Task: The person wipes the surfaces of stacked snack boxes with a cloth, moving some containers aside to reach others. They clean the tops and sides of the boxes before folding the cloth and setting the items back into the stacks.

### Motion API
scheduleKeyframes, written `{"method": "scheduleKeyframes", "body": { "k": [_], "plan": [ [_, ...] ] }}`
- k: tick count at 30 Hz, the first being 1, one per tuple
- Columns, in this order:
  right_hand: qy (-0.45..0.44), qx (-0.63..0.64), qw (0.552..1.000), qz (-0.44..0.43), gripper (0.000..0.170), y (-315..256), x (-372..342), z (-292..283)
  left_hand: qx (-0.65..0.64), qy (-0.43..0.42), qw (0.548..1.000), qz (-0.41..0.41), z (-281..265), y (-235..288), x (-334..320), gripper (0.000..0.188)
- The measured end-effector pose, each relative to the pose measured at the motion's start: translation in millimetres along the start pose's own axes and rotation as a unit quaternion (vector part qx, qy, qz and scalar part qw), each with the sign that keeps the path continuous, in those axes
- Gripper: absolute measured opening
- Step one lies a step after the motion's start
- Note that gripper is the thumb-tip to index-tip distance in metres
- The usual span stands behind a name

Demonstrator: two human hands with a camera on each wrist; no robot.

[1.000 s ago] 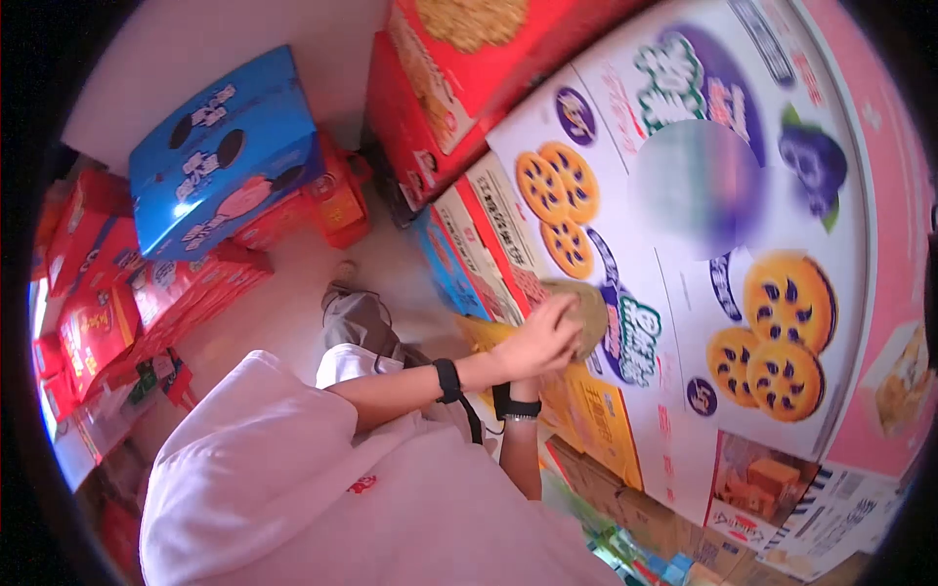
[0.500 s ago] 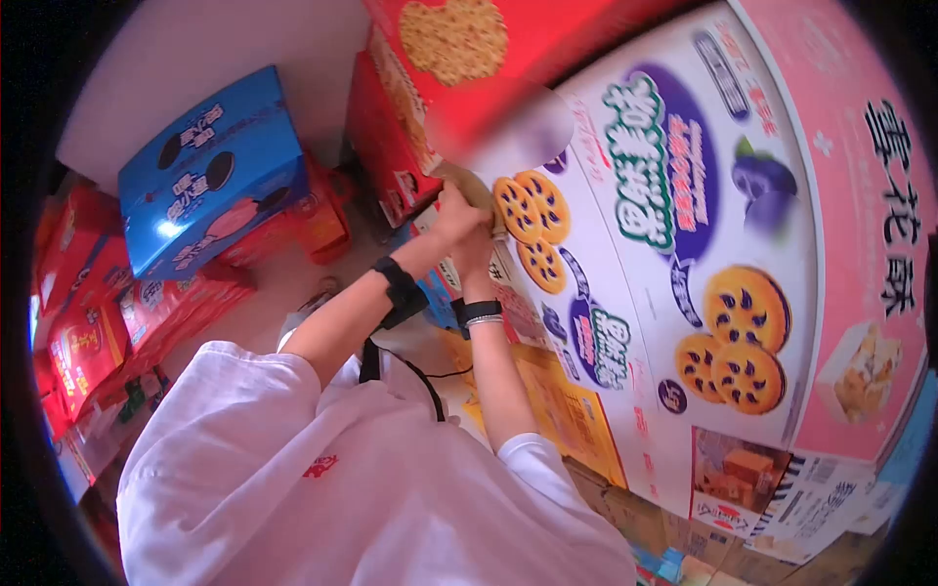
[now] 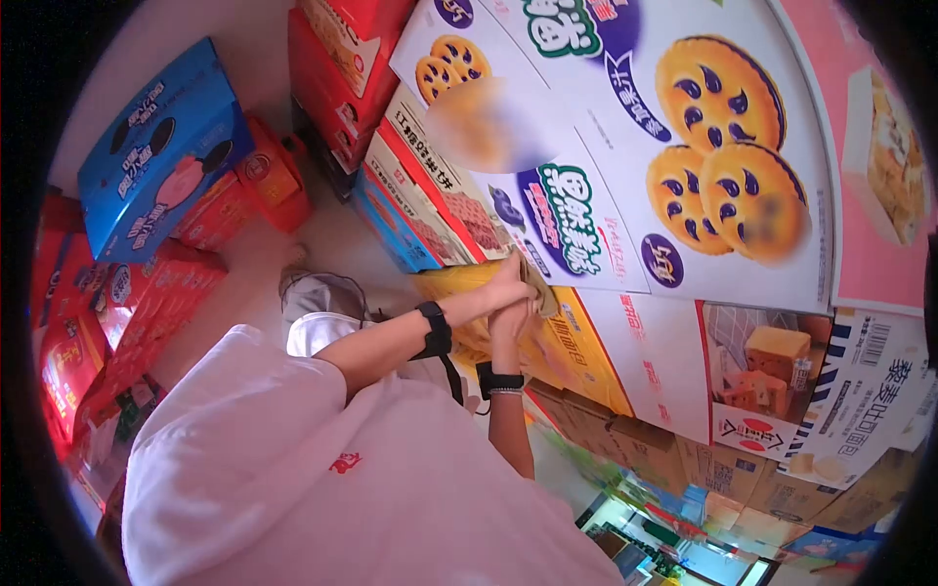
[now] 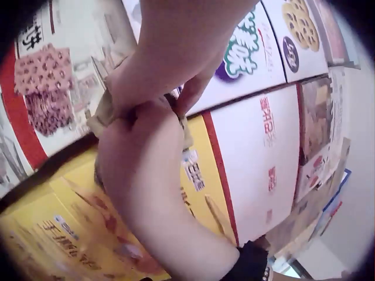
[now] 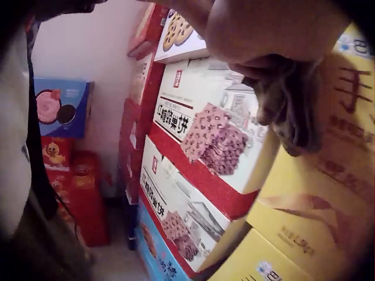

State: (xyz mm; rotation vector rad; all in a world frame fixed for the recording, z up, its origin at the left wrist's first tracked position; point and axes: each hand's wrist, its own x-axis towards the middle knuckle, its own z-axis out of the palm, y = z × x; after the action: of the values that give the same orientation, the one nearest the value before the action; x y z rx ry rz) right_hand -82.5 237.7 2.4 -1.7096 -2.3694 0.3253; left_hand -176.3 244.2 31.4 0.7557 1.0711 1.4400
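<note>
A bunched olive-grey cloth (image 3: 535, 290) is held between the two hands, against the stacked snack cartons. My left hand (image 3: 508, 286) grips it from above, fingers curled. Just below, my right hand (image 3: 510, 318) holds the same cloth, the two hands overlapping. In the left wrist view, cloth (image 4: 104, 114) sticks out beside the hands; in the right wrist view, dark folds of cloth (image 5: 287, 105) hang below the hand. The hands are at the top of a yellow carton (image 3: 576, 352), by the lower edge of a white cookie carton (image 3: 611, 146).
White-and-red biscuit cartons (image 5: 187, 129) are stacked beside the yellow ones, with red cartons (image 3: 337, 88) farther on. Across the floor, a blue cookie box (image 3: 161, 156) sits on red packages (image 3: 166, 293). Brown cardboard boxes (image 3: 723, 469) stand at lower right.
Both hands moved with the cloth from the white cookie carton up toward the red cartons, then back down to the yellow carton's top. The head view shifted too.
</note>
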Motion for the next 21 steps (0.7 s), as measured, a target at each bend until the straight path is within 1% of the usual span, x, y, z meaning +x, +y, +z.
{"method": "scheduleKeyframes", "body": {
  "k": [1, 2, 3, 4, 5, 6, 7, 8, 9, 11, 12, 13, 14, 15, 16, 18, 19, 20, 21],
  "plan": [
    [0.053, 0.023, 0.998, -0.022, 0.029, 6.7, -5.7, -1.5, -0.043, 0.008, 0.999, 0.004, 6.3, -1.7, -3.8, 0.074],
    [0.105, 0.047, 0.992, -0.046, 0.026, 11.5, -9.7, -2.4, -0.044, 0.010, 0.999, 0.004, 7.2, -2.4, -5.5, 0.074],
    [0.103, 0.049, 0.992, -0.049, 0.026, 14.6, -10.6, -3.4, -0.062, 0.000, 0.998, -0.010, 3.7, -1.8, -6.4, 0.068],
    [0.114, 0.016, 0.988, -0.101, 0.027, 13.5, -8.2, -5.3, -0.079, -0.008, 0.997, -0.022, -1.7, 1.3, -5.8, 0.063],
    [0.126, -0.015, 0.980, -0.154, 0.028, 8.9, -5.6, -4.7, -0.074, -0.002, 0.997, -0.020, -6.7, 0.9, -3.8, 0.063],
    [0.126, -0.007, 0.979, -0.159, 0.028, 1.3, -3.4, -2.1, -0.026, 0.005, 0.999, -0.031, -12.5, 0.1, -1.6, 0.056],
    [0.178, -0.018, 0.973, -0.149, 0.029, -15.6, -0.2, -5.7, 0.022, 0.014, 0.999, -0.042, -20.0, 4.9, -0.1, 0.048],
    [0.228, -0.029, 0.963, -0.139, 0.030, -29.9, 3.3, -6.2, 0.029, 0.021, 0.999, -0.038, -27.5, 9.5, 0.4, 0.048],
    [0.264, -0.034, 0.958, -0.110, 0.033, -26.3, 7.2, 9.4, -0.005, 0.013, 1.000, -0.024, -33.7, 13.6, -0.5, 0.045],
    [0.280, -0.023, 0.953, -0.110, 0.031, -43.3, 12.0, 16.9, -0.057, 0.006, 0.998, -0.002, -46.8, 18.9, 1.4, 0.036],
    [0.296, -0.021, 0.949, -0.106, 0.030, -53.4, 14.6, 21.6, -0.049, 0.006, 0.999, -0.003, -58.1, 22.9, 5.7, 0.036],
    [0.306, 0.010, 0.948, -0.091, 0.027, -62.6, 18.7, 28.3, -0.027, -0.031, 0.998, -0.039, -70.1, 25.1, 11.9, 0.029],
    [0.309, 0.014, 0.947, -0.087, 0.027, -71.2, 21.2, 34.2, -0.006, -0.068, 0.995, -0.074, -79.8, 27.0, 18.7, 0.023],
    [0.302, -0.028, 0.950, -0.068, 0.025, -78.2, 23.7, 38.7, -0.062, -0.027, 0.997, -0.048, -83.4, 21.7, 24.8, 0.020],
    [0.295, -0.071, 0.952, -0.049, 0.023, -86.9, 28.4, 41.2, -0.060, -0.030, 0.997, -0.046, -93.1, 30.1, 29.1, 0.020],
    [0.314, -0.074, 0.945, -0.056, 0.023, -104.4, 41.5, 47.8, -0.123, -0.027, 0.984, -0.129, -113.7, 45.8, 36.9, 0.021],
    [0.327, -0.084, 0.939, -0.072, 0.023, -111.6, 49.5, 52.1, -0.017, -0.027, 0.995, -0.095, -125.9, 49.8, 41.1, 0.021],
    [0.342, -0.092, 0.931, -0.086, 0.024, -118.7, 56.0, 55.0, -0.014, -0.031, 0.995, -0.092, -134.3, 51.4, 44.3, 0.021],
    [0.351, -0.089, 0.929, -0.078, 0.024, -126.4, 59.0, 56.6, 0.030, 0.002, 0.995, -0.094, -142.9, 54.3, 48.7, 0.020]
  ]
}}
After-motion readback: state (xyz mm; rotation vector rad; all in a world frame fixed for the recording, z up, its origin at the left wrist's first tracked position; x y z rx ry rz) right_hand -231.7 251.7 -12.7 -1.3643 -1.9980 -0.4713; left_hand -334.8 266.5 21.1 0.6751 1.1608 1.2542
